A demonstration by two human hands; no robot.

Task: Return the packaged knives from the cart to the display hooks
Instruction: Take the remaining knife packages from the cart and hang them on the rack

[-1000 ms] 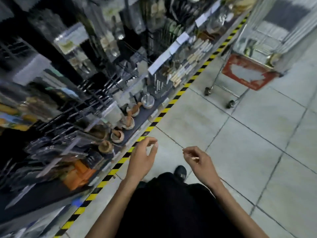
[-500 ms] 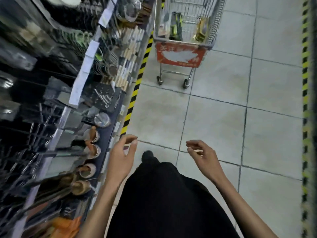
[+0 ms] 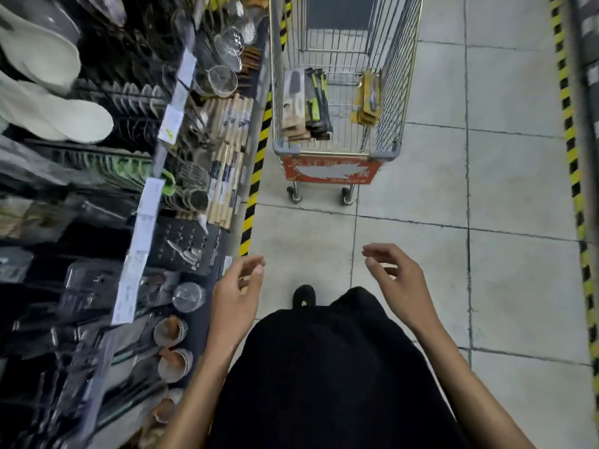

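Even, fairly bright overhead light falls on the pale floor tiles (image 3: pixel 421 196), leaving only soft shadows. The shelves (image 3: pixel 97 222) along the left edge sit darker and smeared by motion blur. Wide-angle distortion bends the striped floor tape (image 3: pixel 573 157) along the right edge.

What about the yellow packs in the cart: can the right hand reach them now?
Probably not yet: the right hand hangs well short of the cart with the yellow packs; only floor between.
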